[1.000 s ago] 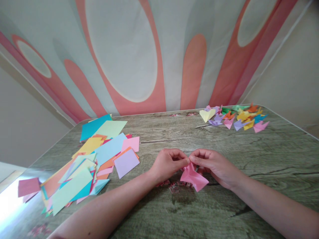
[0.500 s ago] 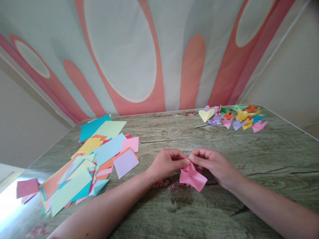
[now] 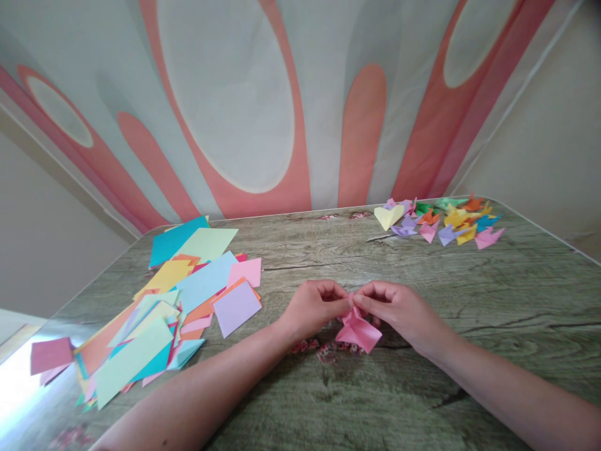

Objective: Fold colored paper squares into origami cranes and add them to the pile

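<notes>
A pink folded paper (image 3: 357, 332) hangs between my two hands just above the table, its creased lower part spread toward me. The thumb and fingers of my left hand (image 3: 323, 304) pinch its narrow upper end from the left. From the right, my right hand (image 3: 392, 307) pinches the same end, fingertips almost touching those of the left. A small pink tip shows between the thumbs; the rest of the gripped part is hidden by the fingers.
Overlapping coloured paper sheets (image 3: 131, 363) cover the table's left side, with a purple square (image 3: 237, 307) nearest my left hand. At the back right lie several small folded paper figures (image 3: 457, 219) and a pale yellow heart-shaped one (image 3: 389, 217). A patterned backdrop (image 3: 323, 113) rises behind the wooden table (image 3: 305, 250).
The pink paper has shifted slightly left and up, its lower part now narrower. My right hand has moved a little left, and a pink tip now shows between the thumbs.
</notes>
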Demonstrator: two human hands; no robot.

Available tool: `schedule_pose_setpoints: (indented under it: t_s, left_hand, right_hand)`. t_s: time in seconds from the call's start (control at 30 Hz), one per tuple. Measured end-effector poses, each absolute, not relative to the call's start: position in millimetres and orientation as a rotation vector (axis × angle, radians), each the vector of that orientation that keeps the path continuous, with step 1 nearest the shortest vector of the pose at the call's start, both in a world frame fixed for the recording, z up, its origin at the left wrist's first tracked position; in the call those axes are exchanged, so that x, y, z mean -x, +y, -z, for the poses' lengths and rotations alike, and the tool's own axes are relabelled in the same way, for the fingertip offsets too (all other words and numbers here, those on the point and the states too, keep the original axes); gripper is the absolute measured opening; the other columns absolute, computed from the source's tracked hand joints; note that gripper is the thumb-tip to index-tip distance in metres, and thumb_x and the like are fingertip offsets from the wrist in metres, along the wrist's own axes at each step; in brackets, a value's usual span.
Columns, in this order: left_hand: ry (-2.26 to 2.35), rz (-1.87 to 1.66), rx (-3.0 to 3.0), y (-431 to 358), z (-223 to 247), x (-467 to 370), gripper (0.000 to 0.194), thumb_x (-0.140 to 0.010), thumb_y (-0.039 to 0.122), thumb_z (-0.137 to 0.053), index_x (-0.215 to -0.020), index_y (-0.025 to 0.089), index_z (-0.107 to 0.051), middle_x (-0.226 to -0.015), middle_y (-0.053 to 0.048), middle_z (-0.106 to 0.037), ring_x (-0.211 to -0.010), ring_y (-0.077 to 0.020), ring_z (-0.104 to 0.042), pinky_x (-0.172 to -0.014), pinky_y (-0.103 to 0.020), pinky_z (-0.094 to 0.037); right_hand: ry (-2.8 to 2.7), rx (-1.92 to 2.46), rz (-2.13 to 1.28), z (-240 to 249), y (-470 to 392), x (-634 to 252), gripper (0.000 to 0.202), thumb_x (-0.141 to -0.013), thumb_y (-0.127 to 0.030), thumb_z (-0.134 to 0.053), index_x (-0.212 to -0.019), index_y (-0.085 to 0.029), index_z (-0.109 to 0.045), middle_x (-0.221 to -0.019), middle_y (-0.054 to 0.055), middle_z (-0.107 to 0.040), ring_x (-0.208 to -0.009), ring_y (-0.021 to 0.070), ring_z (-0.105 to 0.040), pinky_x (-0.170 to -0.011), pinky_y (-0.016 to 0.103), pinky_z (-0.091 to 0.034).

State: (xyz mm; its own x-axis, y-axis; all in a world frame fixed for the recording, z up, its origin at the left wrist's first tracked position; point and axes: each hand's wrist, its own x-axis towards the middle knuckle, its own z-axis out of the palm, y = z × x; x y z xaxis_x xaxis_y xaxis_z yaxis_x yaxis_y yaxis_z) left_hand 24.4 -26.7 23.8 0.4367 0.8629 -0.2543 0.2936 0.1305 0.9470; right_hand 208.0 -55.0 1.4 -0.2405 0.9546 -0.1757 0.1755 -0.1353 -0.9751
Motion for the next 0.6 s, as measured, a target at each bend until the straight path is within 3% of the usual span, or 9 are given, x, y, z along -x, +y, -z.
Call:
schedule_pose_setpoints:
  t_s: [0.6]
  left_hand:
    - [1.127, -0.622, -1.548, -26.9, -20.2, -24.6, 0.02, -0.074, 0.032, -0.063, -0.068, 0.013, -0.061, -0.062, 0.001, -0.058, -0.054, -0.0068, -0.048, -0.054, -0.018, -0.036]
  right_hand:
    - [-1.526, 1.375, -1.395, -0.5, -55.0, -207.8, 0.022, -0.083, -0.038, -0.059, -0.078, -0.017, -0.063, -0.065, -0.002, -0.058, -0.056, 0.0103, -0.047, -0.052, 0.022, -0.036]
